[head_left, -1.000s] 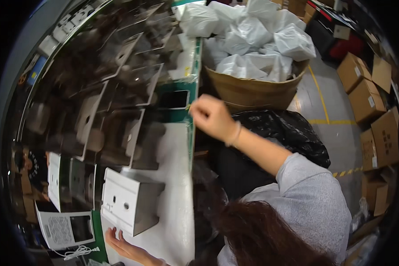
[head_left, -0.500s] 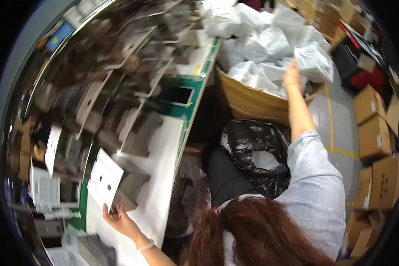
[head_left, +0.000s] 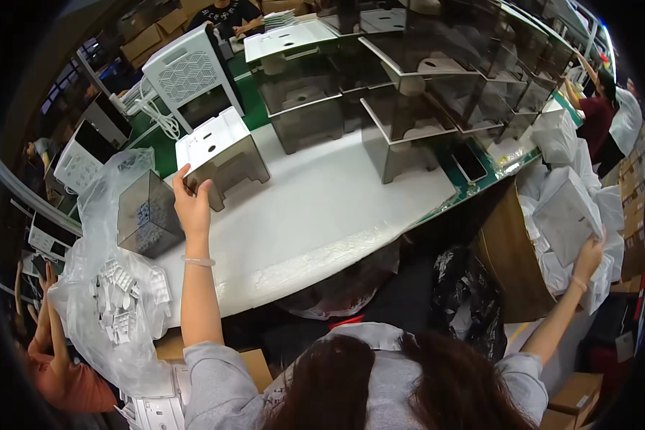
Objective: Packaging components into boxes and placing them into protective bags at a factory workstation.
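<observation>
My left hand point(head_left: 192, 204) is at the near left corner of a box with a white top and smoky, see-through sides point(head_left: 218, 136). Its thumb and fingers are apart, and the fingertips seem to touch the box's edge. Far to the right, my right hand point(head_left: 588, 258) grips the lower edge of a flat package in a white bag point(head_left: 567, 211). The package leans over a large cardboard carton point(head_left: 505, 251) filled with similar white-bagged packages point(head_left: 555, 136).
More smoky boxes point(head_left: 419, 93) stand stacked along the bench's far side point(head_left: 315, 172). A phone point(head_left: 469, 163) lies near its edge. At left, a clear plastic bag point(head_left: 86, 265) holds small white parts point(head_left: 125, 301) beside a smoky bin point(head_left: 147, 215). A black bag point(head_left: 466, 294) sits below. Other people are nearby.
My view has swung, so the bench now spreads across the middle and the carton lies at the right. My left hand stays by the white-topped box; my right hand stays at the bagged packages.
</observation>
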